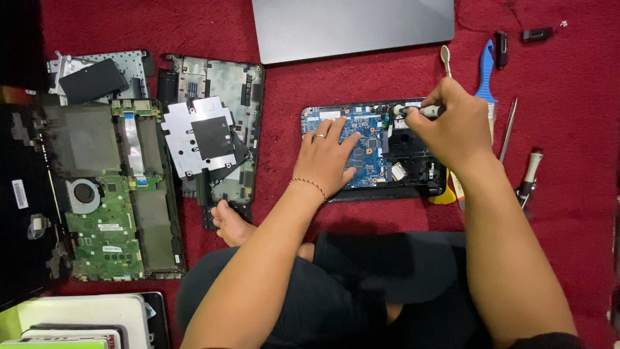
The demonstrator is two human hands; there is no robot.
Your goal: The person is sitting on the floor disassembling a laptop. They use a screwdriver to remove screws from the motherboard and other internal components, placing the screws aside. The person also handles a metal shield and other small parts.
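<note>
While the left hand [328,158] lies flat, fingers spread, on the blue board [361,145] in the small black laptop base [413,184], the right hand [455,119] pinches a slim screwdriver [420,110] at the base's far edge. Red carpet [568,161] shows around it, with loose tools [526,181] just right.

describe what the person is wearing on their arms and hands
Both forearms are bare, with no sleeves in view. The left hand has a thin band ring on one finger and a slim beaded bracelet around the wrist. The right hand shows no ring, watch or glove.
</note>
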